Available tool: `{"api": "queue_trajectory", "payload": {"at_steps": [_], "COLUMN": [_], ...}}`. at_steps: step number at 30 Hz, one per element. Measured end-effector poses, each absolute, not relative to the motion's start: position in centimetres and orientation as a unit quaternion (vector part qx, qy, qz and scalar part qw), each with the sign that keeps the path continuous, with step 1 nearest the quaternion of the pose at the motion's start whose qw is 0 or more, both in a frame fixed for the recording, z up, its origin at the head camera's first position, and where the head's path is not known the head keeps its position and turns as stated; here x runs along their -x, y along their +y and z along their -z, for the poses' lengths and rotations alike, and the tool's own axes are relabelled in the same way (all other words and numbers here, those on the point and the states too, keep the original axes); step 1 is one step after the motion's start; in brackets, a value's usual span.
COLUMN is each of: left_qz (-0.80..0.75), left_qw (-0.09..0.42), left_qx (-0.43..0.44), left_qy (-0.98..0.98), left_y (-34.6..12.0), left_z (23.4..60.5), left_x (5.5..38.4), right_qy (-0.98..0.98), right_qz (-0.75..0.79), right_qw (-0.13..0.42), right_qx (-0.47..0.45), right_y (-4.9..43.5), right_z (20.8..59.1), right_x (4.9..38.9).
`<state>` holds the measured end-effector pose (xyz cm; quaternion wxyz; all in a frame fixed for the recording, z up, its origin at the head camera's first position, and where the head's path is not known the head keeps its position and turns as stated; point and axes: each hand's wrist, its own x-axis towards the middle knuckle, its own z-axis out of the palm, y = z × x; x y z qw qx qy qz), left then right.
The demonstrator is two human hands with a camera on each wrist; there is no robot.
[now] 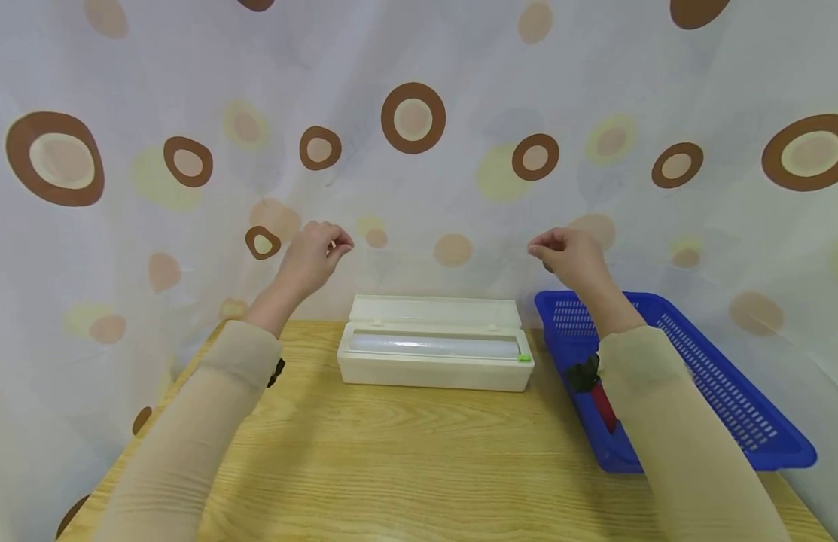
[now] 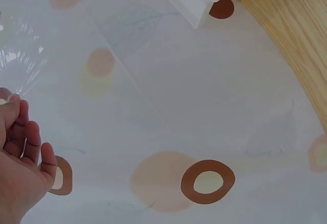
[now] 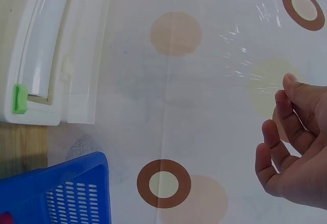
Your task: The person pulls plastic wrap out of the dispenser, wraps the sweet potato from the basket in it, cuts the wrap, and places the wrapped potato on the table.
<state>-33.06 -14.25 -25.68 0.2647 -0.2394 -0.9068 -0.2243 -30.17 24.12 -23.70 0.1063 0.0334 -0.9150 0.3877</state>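
Left of centre in the frame, the left hand [image 1: 310,256] is raised, with clear plastic film [image 3: 244,50] pinched between thumb and fingers; in the left-wrist view, creases are seen fanning from the fingertips. The film, barely visible from the head, appears to be stretched across the gap between the hands, its span running left to right. Below that gap, at mid-frame on the bench [image 1: 391,452], a white film dispenser [image 1: 435,373] is set with its lid [image 1: 435,310] raised and a roll [image 1: 432,345] inside. Its long axis is aligned with the span, and neither hand is placed clearly nearer. A green slider [image 1: 523,358] is seen at its right end. Right of centre, the film is likewise pinched by the right hand [image 1: 573,258]. Below that arm, at lower right, a blue basket [image 1: 774,459] is partly hidden; a red item [image 1: 603,406] is seen there.
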Motion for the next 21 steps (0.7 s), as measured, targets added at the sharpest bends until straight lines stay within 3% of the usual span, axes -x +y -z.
{"api": "queue_trajectory", "payload": {"at_steps": [21], "left_qz": [0.22], "left_qw": [0.294], "left_qx": [0.24], "left_qy": [-0.899], "left_y": [-14.2], "left_z": [24.1], "left_x": [33.3], "right_qy": [-0.908], "right_qz": [-0.38], "right_qw": [0.171], "right_qx": [-0.043], "right_y": [23.8], "right_z": [22.8], "right_x": [30.3]}}
